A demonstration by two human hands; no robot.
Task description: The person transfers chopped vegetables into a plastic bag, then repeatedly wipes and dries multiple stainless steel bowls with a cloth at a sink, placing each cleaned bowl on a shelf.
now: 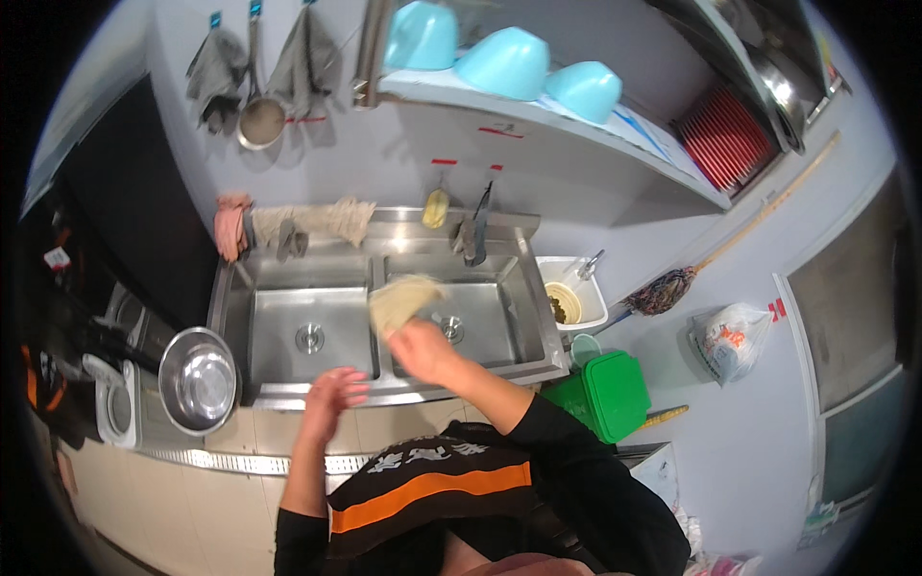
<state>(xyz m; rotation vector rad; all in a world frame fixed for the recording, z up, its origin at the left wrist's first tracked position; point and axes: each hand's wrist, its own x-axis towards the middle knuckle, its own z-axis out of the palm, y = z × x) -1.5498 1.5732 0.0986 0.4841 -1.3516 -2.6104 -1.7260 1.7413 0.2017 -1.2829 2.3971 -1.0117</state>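
Observation:
A pale beige cloth (402, 301), slightly blurred, is gripped by my right hand (423, 351) above the divider and right basin of a stainless steel double sink (472, 376). The cloth hangs away from my fingers and covers part of the divider. My left hand (333, 394) is over the sink's front rim, near the left basin, with its fingers apart and nothing in them. Both basins show a round drain, the left drain (310, 338) and the right drain (451, 330).
Cloths (310, 222) drape over the sink's back edge. A steel bowl (198, 381) stands to the left. On the right are a green lidded bin (616, 396), a white basin (592, 291) and a mop (659, 291). A shelf (461, 90) with turquoise bowls (504, 63) juts out above.

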